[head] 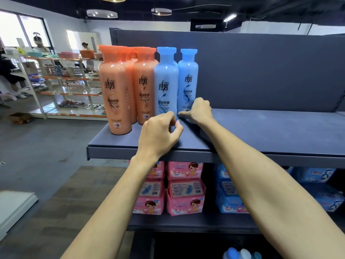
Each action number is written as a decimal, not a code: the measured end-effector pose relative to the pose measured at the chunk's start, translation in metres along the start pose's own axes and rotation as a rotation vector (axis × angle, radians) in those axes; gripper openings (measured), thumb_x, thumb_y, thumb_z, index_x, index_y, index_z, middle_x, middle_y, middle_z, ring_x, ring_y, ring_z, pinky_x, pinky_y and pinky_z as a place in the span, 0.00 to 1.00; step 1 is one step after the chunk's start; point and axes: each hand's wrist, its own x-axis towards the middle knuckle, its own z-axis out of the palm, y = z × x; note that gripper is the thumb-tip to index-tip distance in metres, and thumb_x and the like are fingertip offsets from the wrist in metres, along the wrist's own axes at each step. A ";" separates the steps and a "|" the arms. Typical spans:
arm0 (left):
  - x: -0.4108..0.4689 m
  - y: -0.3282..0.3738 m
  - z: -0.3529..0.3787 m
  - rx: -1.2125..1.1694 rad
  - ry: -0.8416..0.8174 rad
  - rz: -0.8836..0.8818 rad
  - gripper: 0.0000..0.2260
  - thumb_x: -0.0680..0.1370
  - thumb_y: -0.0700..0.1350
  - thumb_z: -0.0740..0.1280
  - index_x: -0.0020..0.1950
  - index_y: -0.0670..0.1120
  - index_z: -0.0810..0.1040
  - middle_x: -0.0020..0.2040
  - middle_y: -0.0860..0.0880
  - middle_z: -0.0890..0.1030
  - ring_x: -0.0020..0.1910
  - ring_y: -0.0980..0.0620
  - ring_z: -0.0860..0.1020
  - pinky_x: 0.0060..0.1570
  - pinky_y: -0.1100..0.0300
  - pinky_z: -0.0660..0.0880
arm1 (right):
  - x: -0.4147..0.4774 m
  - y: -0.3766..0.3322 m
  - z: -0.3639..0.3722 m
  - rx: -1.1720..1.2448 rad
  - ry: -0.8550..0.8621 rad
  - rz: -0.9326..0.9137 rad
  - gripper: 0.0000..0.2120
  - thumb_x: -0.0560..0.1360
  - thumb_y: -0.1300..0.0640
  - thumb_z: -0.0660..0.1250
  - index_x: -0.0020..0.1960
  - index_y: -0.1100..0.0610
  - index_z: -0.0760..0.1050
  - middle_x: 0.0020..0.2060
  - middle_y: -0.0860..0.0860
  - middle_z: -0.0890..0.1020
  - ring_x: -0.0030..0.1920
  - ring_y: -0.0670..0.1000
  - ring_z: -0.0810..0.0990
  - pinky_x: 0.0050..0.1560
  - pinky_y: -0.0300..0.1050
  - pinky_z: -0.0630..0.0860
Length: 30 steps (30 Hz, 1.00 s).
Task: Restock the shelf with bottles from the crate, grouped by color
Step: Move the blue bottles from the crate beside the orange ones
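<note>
**A:** Starting big: grey shelf, stretching right across the view, with a dark rear panel rising off its back edge.

**B:** And underneath?

**A:** Down on the lower shelf: pink packs stacked below the left part, blue packs just to their right.

**B:** Back up top, then. Crowding the left end: orange bottles, upright, capped, packed tight together, with the nearest one close to the front-left corner.

**A:** Pressed against their right flank, the front blue bottle, upright as well. Just beside that, set further toward the back edge, the rear blue bottle, also upright.

**B:** So, sorted by colour along the board: orange at the left end, blue next. Now the hands!

**A:** Left hand reaching over the front edge, fingers curled in, covering the foot of the front blue bottle. Gripping it, or only resting there? Can't tell, with the contact hidden behind the knuckles.

**B:** Right hand deeper in, clamped low on the rear blue bottle, with thumb laid across the front of its foot and fingers wrapped round the right side.

**A:** Smallest of all, right at the bottom of the view, beneath the shelving: a few blue and white bottle caps peeking in.
</note>
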 end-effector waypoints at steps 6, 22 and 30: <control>0.000 0.002 -0.002 0.022 -0.013 0.008 0.10 0.75 0.48 0.63 0.36 0.45 0.72 0.28 0.51 0.74 0.28 0.48 0.72 0.31 0.52 0.74 | -0.015 -0.002 -0.010 -0.042 -0.044 -0.016 0.26 0.66 0.44 0.80 0.47 0.59 0.71 0.43 0.54 0.75 0.42 0.56 0.75 0.36 0.46 0.71; -0.003 0.026 -0.021 0.069 -0.092 0.038 0.07 0.74 0.50 0.65 0.40 0.47 0.72 0.30 0.52 0.75 0.32 0.48 0.74 0.32 0.54 0.73 | -0.097 -0.003 -0.066 -0.132 -0.015 -0.172 0.23 0.71 0.48 0.75 0.57 0.60 0.74 0.48 0.55 0.80 0.47 0.55 0.78 0.41 0.49 0.77; -0.030 0.059 -0.004 -0.004 -0.030 0.197 0.07 0.74 0.49 0.62 0.39 0.47 0.72 0.33 0.52 0.73 0.31 0.51 0.71 0.28 0.54 0.72 | -0.149 0.051 -0.084 -0.136 0.067 -0.234 0.25 0.74 0.52 0.73 0.66 0.61 0.74 0.60 0.56 0.82 0.61 0.54 0.80 0.63 0.52 0.76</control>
